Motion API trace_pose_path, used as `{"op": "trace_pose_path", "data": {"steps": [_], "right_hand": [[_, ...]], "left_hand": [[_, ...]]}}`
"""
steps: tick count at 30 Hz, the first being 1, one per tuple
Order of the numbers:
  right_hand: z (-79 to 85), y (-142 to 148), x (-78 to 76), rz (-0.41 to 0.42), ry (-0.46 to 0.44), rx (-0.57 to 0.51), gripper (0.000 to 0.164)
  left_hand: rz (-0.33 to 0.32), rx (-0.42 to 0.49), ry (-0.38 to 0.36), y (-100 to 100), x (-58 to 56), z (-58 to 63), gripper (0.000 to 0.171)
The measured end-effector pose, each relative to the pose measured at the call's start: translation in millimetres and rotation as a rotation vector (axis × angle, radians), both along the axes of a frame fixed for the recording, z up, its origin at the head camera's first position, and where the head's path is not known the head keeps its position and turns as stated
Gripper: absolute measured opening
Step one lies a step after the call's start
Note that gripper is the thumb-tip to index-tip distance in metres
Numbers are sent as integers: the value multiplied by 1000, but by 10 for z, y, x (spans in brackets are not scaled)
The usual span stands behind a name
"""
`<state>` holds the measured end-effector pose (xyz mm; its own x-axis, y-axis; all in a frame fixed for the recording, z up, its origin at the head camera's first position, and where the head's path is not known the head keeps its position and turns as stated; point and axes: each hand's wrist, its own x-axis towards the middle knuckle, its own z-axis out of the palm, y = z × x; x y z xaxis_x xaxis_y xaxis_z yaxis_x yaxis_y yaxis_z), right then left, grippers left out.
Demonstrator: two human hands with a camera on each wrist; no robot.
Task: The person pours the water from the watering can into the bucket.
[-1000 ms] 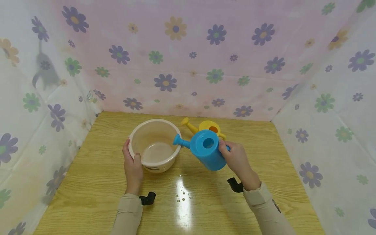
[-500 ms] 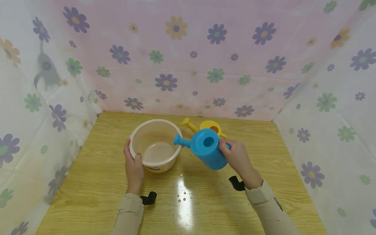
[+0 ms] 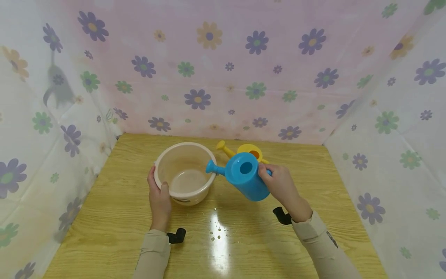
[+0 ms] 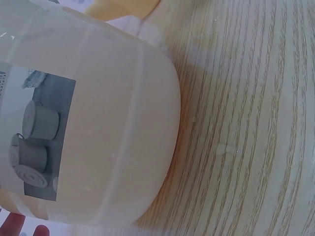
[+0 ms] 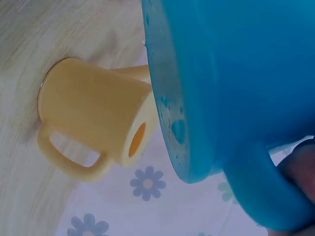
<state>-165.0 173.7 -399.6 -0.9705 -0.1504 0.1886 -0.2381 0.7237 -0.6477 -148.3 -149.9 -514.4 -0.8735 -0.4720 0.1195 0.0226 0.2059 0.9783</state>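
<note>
A cream plastic basin [image 3: 186, 190] stands on the wooden table, with a picture label [image 4: 42, 132] on its outer wall. My left hand [image 3: 160, 201] grips its near left rim, thumb at the rim and fingers round the outside. By its handle [image 5: 268, 191], my right hand [image 3: 280, 186] holds a blue watering can [image 3: 249, 182] above the table. The can tilts left, and its spout head [image 3: 210, 166] hangs over the basin's right rim. No stream of water shows at the spout. Drops cling to the can's flat end in the right wrist view.
A yellow watering can [image 3: 250, 148] stands behind the blue one, partly hidden by it in the head view. Water drops [image 3: 218, 229] lie on the table [image 3: 258, 248] between my arms. Flower-printed cloth walls [image 3: 223, 83] enclose the back and both sides.
The blue watering can has tipped very slightly further left, and my right wrist has shifted a little to the right. The left hand and basin keep their places.
</note>
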Motion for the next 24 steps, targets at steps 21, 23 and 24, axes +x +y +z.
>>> {"op": "trace_pose_path", "data": {"steps": [21,23,24], "right_hand": [[65,6,-42,22,-50,36,45],[66,3,-30,19,-50,39,46],[68,0,-23,16,-52,40,46]], "left_hand": [[-11,-14,3,-25,6,-17,60],[-20,-9,1,-26,8,-18,60],[-22,-8,1,-26,8,-20,59]]}}
